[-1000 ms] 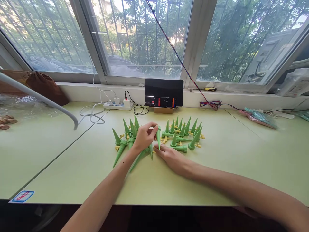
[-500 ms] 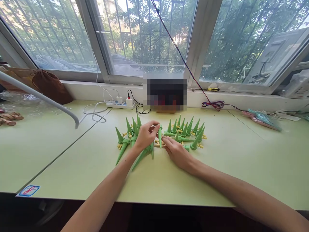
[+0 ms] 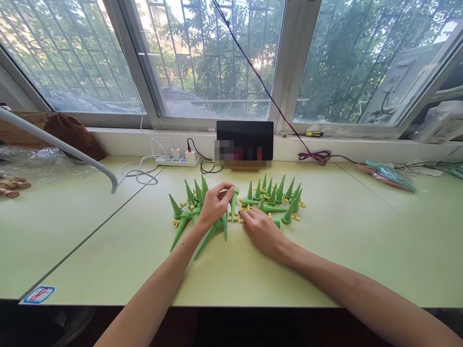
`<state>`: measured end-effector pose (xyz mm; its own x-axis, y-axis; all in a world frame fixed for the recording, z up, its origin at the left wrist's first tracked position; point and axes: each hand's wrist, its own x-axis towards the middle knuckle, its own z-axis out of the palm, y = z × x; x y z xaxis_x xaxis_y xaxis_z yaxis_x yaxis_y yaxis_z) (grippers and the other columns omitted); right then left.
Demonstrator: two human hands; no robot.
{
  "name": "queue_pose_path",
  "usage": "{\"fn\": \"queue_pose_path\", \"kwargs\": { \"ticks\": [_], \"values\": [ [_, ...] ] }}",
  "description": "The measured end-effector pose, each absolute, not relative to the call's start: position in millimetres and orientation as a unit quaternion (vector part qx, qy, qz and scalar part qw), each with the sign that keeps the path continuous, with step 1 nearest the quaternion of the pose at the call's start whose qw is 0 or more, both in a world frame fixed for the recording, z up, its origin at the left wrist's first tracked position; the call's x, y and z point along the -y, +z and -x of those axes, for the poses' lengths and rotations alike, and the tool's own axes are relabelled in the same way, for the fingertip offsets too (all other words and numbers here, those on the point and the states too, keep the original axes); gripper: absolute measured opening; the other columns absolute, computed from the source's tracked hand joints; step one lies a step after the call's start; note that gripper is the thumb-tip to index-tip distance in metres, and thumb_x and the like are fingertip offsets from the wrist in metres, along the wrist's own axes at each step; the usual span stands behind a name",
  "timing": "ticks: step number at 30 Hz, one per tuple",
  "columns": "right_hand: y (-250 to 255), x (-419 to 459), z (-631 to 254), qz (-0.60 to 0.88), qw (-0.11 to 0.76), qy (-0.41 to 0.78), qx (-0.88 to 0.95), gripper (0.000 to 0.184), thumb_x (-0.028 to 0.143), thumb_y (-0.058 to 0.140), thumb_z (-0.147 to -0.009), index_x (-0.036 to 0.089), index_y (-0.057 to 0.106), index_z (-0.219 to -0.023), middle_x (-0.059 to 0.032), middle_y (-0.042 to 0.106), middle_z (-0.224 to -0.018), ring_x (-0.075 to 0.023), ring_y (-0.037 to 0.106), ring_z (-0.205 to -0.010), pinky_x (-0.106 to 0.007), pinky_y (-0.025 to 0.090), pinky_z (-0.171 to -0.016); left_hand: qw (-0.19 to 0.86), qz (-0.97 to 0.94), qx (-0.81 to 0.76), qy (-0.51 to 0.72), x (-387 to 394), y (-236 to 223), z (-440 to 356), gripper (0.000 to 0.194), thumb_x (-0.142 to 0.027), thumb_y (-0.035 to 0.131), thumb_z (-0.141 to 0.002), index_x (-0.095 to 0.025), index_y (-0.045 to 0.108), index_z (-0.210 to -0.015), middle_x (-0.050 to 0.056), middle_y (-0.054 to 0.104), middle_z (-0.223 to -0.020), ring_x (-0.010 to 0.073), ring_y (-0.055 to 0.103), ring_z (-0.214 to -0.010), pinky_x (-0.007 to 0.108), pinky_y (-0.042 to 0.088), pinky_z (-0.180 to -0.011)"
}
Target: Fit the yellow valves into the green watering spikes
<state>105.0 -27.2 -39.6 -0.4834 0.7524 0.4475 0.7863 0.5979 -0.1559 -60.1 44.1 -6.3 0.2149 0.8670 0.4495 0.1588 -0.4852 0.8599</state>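
My left hand (image 3: 214, 205) pinches a green plastic watering spike (image 3: 235, 200) by its wide ribbed cap, its point hanging down just above the table. Close on its right, my right hand (image 3: 261, 227) rests low with the fingers bent together among small yellow valve pieces (image 3: 236, 218). Its fingertips are partly hidden, so what lies in them cannot be made out. Left of my left hand, several green spikes (image 3: 181, 230) stand or lie with yellow valves on them. Behind my right hand is another group of spikes (image 3: 279, 193), mostly upright, with a few lying flat.
A dark screen on a stand (image 3: 245, 137) is at the back by the window. A white power strip (image 3: 177, 161) with cables stands left of it. A grey curved bar (image 3: 72, 149) crosses the left side. Plastic bags (image 3: 387, 176) lie at the right rear.
My right hand has drawn slightly down and away from the spike, to the yellow pieces. My left hand still holds the spike. The whole view has shifted a little.
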Motion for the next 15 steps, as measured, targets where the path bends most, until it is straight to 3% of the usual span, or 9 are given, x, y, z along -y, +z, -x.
{"fn": "queue_pose_path", "kwargs": {
  "ticks": [10, 15],
  "values": [
    [-44.3, 25.4, -105.8, 0.398, 0.253, -0.015, 0.882, 0.019, 0.001, 0.043, -0.094, 0.016, 0.055, -0.093, -0.0091, 0.062, -0.091, -0.0221, 0.053, -0.088, -0.033, 0.048, -0.079, 0.368, -0.675, -0.379, 0.515, -44.5, -3.5, 61.7, 0.030, -0.044, 0.062, -0.084, -0.016, 0.063, -0.093, 0.003, 0.062, -0.085, 0.0133, 0.061, -0.066, 0.025, 0.049, -0.060],
    [-43.4, 27.0, -104.4, 0.366, 0.289, -0.016, 0.885, 0.026, -0.001, 0.038, -0.093, 0.016, 0.057, -0.099, -0.0098, 0.061, -0.096, -0.0218, 0.053, -0.091, -0.034, 0.050, -0.081, 0.422, -0.660, -0.356, 0.509, -42.7, -1.9, 61.4, 0.029, -0.044, 0.064, -0.084, -0.015, 0.061, -0.089, 0.002, 0.060, -0.078, 0.0128, 0.059, -0.063, 0.026, 0.049, -0.059]
  ]
}}
